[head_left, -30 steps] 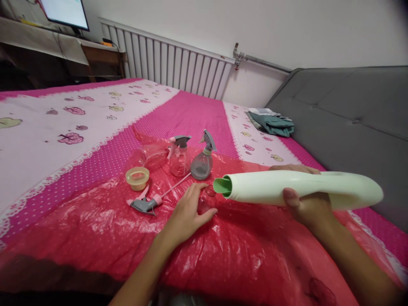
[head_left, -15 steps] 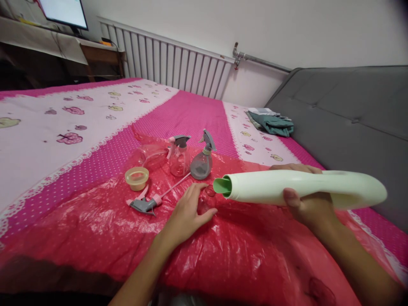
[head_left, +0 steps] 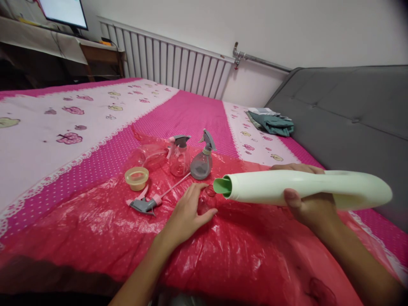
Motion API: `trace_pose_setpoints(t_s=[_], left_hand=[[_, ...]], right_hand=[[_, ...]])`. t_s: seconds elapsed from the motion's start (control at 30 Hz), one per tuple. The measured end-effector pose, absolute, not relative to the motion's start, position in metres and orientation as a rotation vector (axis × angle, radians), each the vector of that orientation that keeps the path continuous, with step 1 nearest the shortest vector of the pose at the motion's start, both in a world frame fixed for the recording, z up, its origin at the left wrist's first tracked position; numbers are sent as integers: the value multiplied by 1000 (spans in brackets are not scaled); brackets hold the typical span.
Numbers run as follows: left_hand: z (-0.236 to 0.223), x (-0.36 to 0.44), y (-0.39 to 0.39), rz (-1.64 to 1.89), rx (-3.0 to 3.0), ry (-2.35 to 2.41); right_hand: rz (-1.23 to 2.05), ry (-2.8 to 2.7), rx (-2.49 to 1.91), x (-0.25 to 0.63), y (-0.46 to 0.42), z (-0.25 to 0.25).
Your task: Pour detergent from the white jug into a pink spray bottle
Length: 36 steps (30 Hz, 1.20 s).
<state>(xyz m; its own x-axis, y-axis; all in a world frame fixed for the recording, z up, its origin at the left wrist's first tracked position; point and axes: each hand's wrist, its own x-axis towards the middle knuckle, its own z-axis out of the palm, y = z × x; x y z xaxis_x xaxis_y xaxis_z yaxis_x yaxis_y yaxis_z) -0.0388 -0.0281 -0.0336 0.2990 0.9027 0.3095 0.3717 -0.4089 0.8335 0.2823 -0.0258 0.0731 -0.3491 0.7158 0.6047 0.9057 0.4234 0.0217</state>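
My right hand (head_left: pixel 310 206) is wrapped round a large pale green detergent bottle (head_left: pixel 261 185) held nearly level, its green spout pointing left. Below and beside that spout stands a small clear bottle (head_left: pixel 208 199) with an uncovered neck. My left hand (head_left: pixel 193 208) curves round the clear bottle, thumb in front and fingers behind. To the left lies a grey and pink spray trigger (head_left: pixel 145 206) with its tube. A yellowish cap (head_left: pixel 137 177) sits beyond it. Two upright spray bottles stand behind, one clear with pink parts (head_left: pixel 179 159) and one grey (head_left: pixel 202 163).
Red plastic sheeting (head_left: pixel 127 250) covers the near part of the bed (head_left: pixel 200 112). Another clear bottle (head_left: pixel 153 156) lies on its side at the back. Folded clothes (head_left: pixel 270 121) rest near the grey headboard (head_left: pixel 344 106). A radiator (head_left: pixel 165 59) lines the wall.
The far end of the detergent bottle has shifted very slightly to the right. Both hands otherwise stay in place.
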Motion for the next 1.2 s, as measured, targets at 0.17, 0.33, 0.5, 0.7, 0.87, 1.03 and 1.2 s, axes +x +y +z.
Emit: trace_pose_setpoints(t_s=[0.17, 0.33, 0.5, 0.7, 0.87, 1.03, 1.2], left_hand=[[-33, -38, -28, 1072, 1928, 1135], [-34, -38, -28, 1055, 1938, 1142], [-33, -39, -28, 1047, 1940, 1136], [-32, -38, -28, 1048, 1935, 1142], [-32, -39, -28, 1047, 1935, 1133], [-32, -39, -28, 1065, 1938, 1142], [-33, -39, -28, 1054, 1940, 1145]], right_hand=[[-486, -2173, -1360, 281, -28, 76], [-515, -2193, -1339, 279, -29, 78], [-533, -2193, -1337, 279, -28, 78], [-578, -2204, -1300, 279, -30, 80], [-598, -2208, -1325, 278, -30, 80], [-586, -2212, -1318, 278, -30, 81], [-484, -2176, -1400, 277, -30, 82]])
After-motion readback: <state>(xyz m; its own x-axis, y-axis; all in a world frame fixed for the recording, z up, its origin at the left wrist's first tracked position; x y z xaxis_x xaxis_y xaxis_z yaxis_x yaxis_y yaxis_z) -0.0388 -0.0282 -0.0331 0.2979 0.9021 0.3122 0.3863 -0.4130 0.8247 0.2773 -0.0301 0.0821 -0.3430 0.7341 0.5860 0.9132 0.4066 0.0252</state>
